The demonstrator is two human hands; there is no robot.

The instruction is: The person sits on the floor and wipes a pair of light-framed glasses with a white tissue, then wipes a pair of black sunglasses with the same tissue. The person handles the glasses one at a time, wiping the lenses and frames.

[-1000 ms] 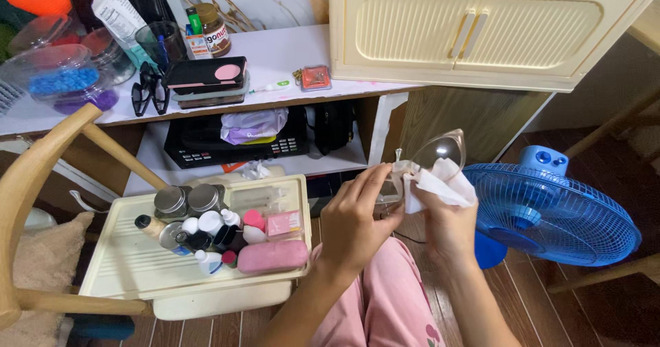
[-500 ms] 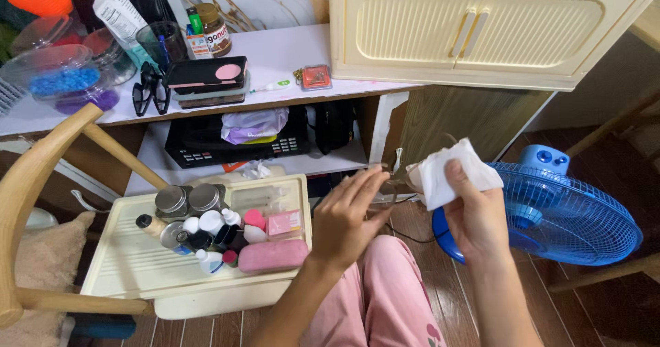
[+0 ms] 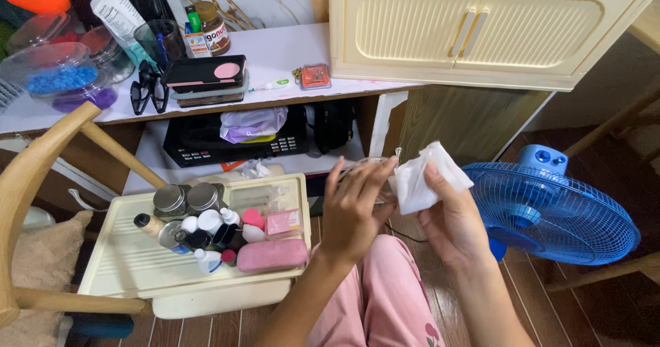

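At the bottom centre of the frame the person's pink-trousered lap (image 3: 385, 299) fills the foreground, with both forearms rising from it. Just above, in the middle of the picture, the left hand (image 3: 352, 213) has its fingers curled round a pair of clear glasses (image 3: 371, 175), of which only a thin edge shows past the fingertips; the rest is hidden behind the hand and the cloth. To its right the right hand (image 3: 450, 220) pinches a folded white tissue (image 3: 421, 175) between thumb and fingers, pressed against the glasses.

Left of the hands, a cream tray (image 3: 124, 264) holds small bottles, two round tins and a pink case (image 3: 272, 256). At the right edge stands a blue fan (image 3: 557, 213), close behind the right hand.

Further up, a shelf carries a black device with buttons (image 3: 234, 144); the white tabletop (image 3: 275, 58) above it has dark sunglasses (image 3: 150, 89), jars and a cup.

The frame looks lightly held, so hard rubbing could twist it or slip it from the fingers to the wooden floor (image 3: 584, 312); the tissue may also drift toward the fan
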